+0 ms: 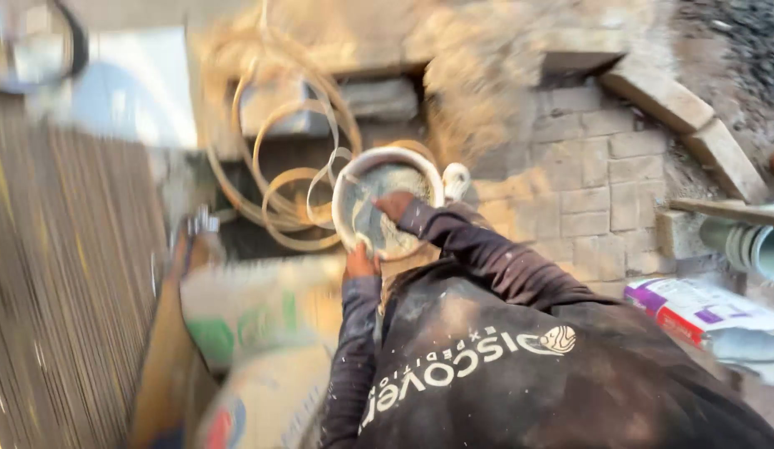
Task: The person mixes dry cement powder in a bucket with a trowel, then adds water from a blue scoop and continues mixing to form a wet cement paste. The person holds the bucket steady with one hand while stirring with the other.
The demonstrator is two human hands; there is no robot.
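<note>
Left hand (362, 262) grips the near rim of the white bucket (387, 199), centre of scene beside the paving blocks (582, 179) — right hand (393, 204) is inside, fingers blurred, can't tell. Best to brace that rim firmly — scrape steadily.

A pale sack with a green print (254, 320) lies at lower left, a second pale sack with red and blue marks (262, 403) sits just below it, and a white bag banded in purple and red (703, 314) rests at the right edge beside the paving.
</note>
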